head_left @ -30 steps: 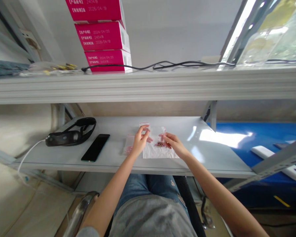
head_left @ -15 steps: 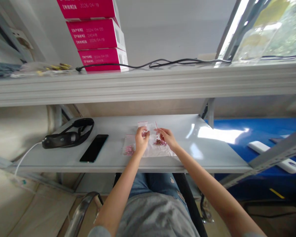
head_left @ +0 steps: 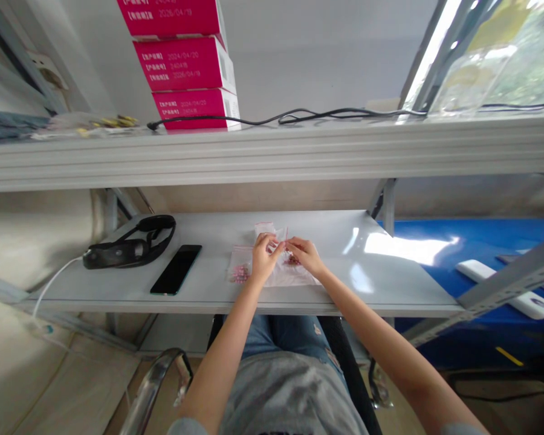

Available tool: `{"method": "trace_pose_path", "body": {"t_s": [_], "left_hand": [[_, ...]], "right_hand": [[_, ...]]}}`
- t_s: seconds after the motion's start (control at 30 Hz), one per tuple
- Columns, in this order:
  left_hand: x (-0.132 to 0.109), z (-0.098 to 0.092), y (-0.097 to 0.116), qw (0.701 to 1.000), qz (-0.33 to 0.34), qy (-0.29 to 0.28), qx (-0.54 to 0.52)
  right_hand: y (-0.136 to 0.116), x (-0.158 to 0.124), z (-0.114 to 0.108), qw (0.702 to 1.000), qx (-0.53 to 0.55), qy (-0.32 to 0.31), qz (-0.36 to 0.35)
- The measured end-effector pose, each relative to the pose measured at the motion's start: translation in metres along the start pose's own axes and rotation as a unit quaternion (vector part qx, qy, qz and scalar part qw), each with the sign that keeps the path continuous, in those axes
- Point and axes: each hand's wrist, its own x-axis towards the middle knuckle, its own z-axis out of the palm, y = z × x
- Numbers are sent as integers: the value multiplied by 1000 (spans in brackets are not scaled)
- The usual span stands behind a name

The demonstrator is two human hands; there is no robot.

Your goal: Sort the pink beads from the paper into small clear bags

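My left hand (head_left: 265,258) and my right hand (head_left: 303,255) meet above a sheet of white paper (head_left: 297,278) on the grey-white shelf (head_left: 381,278). Their fingertips pinch the top of a small transparent zip bag (head_left: 278,237) with a red-lined seal. Reddish beads (head_left: 292,260) lie under my right fingers, partly hidden. To the left of my left hand, a second small zip bag (head_left: 240,266) holds pink beads and rests on the shelf.
A black smartphone (head_left: 176,269) and a black strapped device (head_left: 129,244) with a white cable lie left on the shelf. Magenta boxes (head_left: 185,63) stand on the shelf above. A blue surface (head_left: 435,260) with a white device (head_left: 508,290) lies right.
My hands have moved closer together and now meet at the top of the transparent bag. My left hand has shifted right, away from the pink-bead bag.
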Motion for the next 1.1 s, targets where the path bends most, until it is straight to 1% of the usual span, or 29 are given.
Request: {"method": "trace_pose_path", "body": {"t_s": [0.13, 0.27, 0.37, 0.47, 0.57, 0.7, 0.8, 1.0, 1.1], "left_hand": [[0, 0, 0, 1000, 9, -16, 7], [0, 0, -1, 1000, 6, -26, 6], [-1, 0, -1, 1000, 5, -31, 5], [-2, 0, 0, 999, 2, -37, 2], [-3, 0, 2, 998, 0, -64, -2], [-5, 1, 3, 995, 10, -98, 15], [-6, 1, 2, 994, 7, -103, 24], [-6, 1, 1, 993, 6, -116, 21], [-5, 1, -1, 992, 17, -125, 17]], "right_hand": [[-4, -3, -1, 999, 30, -6, 9], [1, -2, -2, 999, 48, -8, 12], [5, -1, -4, 999, 47, 8, 13], [5, 1, -6, 999, 26, 35, -4], [4, 2, -9, 999, 8, 44, -31], [3, 1, -10, 999, 18, 22, -32], [5, 0, -10, 1000, 15, 9, -26], [10, -1, -12, 998, -24, -7, -58], [11, -2, -11, 998, -25, -15, -47]]}}
